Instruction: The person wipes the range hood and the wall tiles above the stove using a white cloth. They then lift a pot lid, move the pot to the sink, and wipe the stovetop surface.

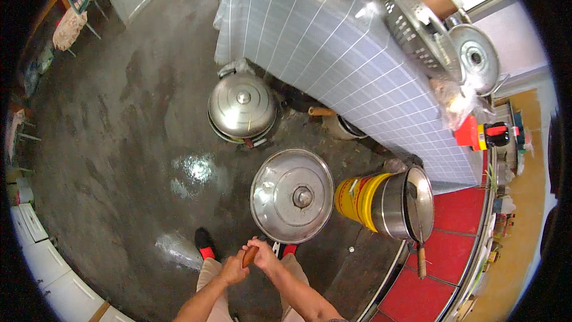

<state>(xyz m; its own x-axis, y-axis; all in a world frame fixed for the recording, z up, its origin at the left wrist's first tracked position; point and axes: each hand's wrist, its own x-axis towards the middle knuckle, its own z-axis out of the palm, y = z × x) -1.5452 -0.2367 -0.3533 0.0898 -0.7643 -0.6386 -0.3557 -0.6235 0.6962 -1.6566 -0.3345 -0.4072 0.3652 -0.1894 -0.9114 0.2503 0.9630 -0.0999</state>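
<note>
Both my hands are closed around a brown wooden handle [250,256] in front of my legs. My left hand [234,269] grips its lower end, and my right hand [264,257] wraps the upper end nearer the pan. Just beyond them is a large round metal lid [279,179] with a raised knob [304,197]. It covers a pan whose body is almost wholly hidden. A metal handle bracket [276,249] shows at the lid's near edge.
A second lidded pot [243,105] stands farther off on the concrete floor [134,188]. To the right, a steel pan [393,208] rests on a yellow bucket [361,201]. A cloth-covered table [330,49] carries a metal colander [420,36]. White cabinets [67,293] line the left.
</note>
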